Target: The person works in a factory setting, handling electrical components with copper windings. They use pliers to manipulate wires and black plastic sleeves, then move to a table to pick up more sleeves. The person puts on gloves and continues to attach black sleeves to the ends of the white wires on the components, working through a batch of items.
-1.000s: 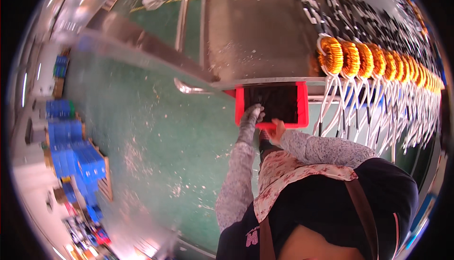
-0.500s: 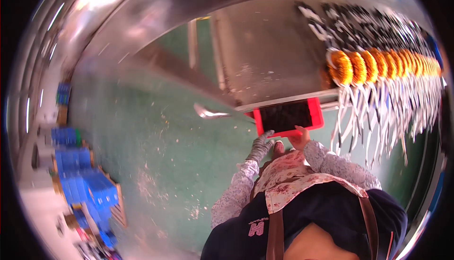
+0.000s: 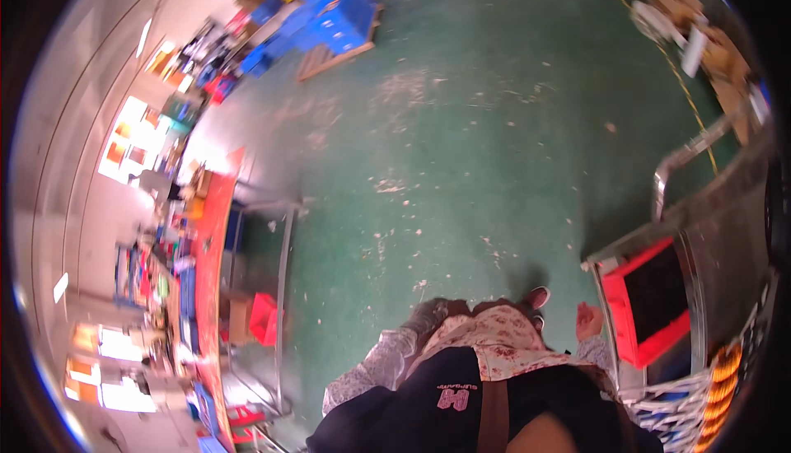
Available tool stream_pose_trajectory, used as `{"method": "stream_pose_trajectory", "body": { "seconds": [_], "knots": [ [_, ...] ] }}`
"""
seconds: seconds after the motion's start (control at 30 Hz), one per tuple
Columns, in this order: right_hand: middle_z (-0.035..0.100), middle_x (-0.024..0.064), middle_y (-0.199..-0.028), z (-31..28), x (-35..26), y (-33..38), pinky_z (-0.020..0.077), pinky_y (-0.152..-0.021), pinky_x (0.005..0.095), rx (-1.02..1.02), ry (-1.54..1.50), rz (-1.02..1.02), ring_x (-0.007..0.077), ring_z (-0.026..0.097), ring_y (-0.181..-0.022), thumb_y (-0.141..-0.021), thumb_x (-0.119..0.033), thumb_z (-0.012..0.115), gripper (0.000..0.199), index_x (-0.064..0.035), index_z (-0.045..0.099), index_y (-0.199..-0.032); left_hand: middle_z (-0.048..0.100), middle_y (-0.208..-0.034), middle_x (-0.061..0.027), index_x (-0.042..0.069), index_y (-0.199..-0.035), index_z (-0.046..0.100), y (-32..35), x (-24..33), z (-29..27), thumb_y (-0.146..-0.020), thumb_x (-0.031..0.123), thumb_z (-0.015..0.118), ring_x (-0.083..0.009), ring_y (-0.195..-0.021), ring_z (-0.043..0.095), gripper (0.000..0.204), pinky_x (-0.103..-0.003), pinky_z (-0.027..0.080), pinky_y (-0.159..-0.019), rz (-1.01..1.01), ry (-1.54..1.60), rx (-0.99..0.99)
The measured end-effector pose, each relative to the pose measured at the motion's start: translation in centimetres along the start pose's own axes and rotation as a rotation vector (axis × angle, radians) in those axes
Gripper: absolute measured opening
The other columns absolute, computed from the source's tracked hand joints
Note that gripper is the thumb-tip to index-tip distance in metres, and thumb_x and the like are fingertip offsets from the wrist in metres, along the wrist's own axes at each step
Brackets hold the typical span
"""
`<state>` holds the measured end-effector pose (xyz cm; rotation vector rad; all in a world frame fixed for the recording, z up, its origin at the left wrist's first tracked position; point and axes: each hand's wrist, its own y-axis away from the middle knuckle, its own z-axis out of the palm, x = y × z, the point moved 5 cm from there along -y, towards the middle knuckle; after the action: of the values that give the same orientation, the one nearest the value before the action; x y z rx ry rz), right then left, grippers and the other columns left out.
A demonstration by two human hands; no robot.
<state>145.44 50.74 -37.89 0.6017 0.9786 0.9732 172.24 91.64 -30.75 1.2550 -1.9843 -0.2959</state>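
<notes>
A red tray [image 3: 630, 311] with a dark inside rests on the metal table [image 3: 700, 235] at the right. Beside its near left corner is my bare right hand [image 3: 588, 321], apart from the tray, fingers loosely curled and holding nothing that I can see. My left hand [image 3: 427, 315], in a grey glove, hangs by the flowered apron [image 3: 503, 338]; its fingers are blurred. Several orange wire-wound rings [image 3: 722, 387] with white leads [image 3: 671, 399] line the table's near right part.
A long red-topped workbench [image 3: 216, 255] with boxes and parts stands at the left, a red bin [image 3: 264, 319] beside it. Blue crates [image 3: 342, 21] sit on a pallet at the far side. Cardboard [image 3: 725, 62] lies far right, and a bent metal handle [image 3: 684, 156] juts from the table.
Both hands have let go of the red tray, which now sits on the metal table. My body and view have turned left, bringing the workbench into sight.
</notes>
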Motion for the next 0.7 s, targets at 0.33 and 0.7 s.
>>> {"method": "stream_pose_trajectory", "body": {
  "seconds": [0.33, 0.7],
  "knots": [
    [0.062, 0.0045, -0.071, 14.3, 20.5, 5.2, 0.0453, -0.054, 0.0293, -0.109, 0.516, 0.542, 0.0170, 0.057, -0.065, -0.075, -0.013, 0.056, 0.010, -0.0077, 0.061, -0.082, 0.063, -0.098, -0.0091, 0.010, -0.109, 0.059, 8.9, -7.4, -1.9, -0.082, 0.026, 0.062, -0.0142, -0.088, 0.056, 0.032, -0.030, 0.043, -0.081, -0.209, 0.833, 0.145],
    [0.059, 0.0076, -0.062, 34.2, 38.8, -2.4, 0.0428, -0.040, 0.0258, -0.322, 1.085, 0.357, 0.0180, 0.056, -0.050, -0.074, -0.011, 0.051, 0.008, -0.0070, 0.057, -0.079, 0.062, -0.101, -0.0105, 0.008, -0.114, 0.054, 13.8, -28.3, -16.7, -0.085, 0.019, 0.057, -0.0176, -0.093, 0.058, 0.031, -0.030, 0.045, -0.081, -0.314, 0.757, 0.545]
  ]
}}
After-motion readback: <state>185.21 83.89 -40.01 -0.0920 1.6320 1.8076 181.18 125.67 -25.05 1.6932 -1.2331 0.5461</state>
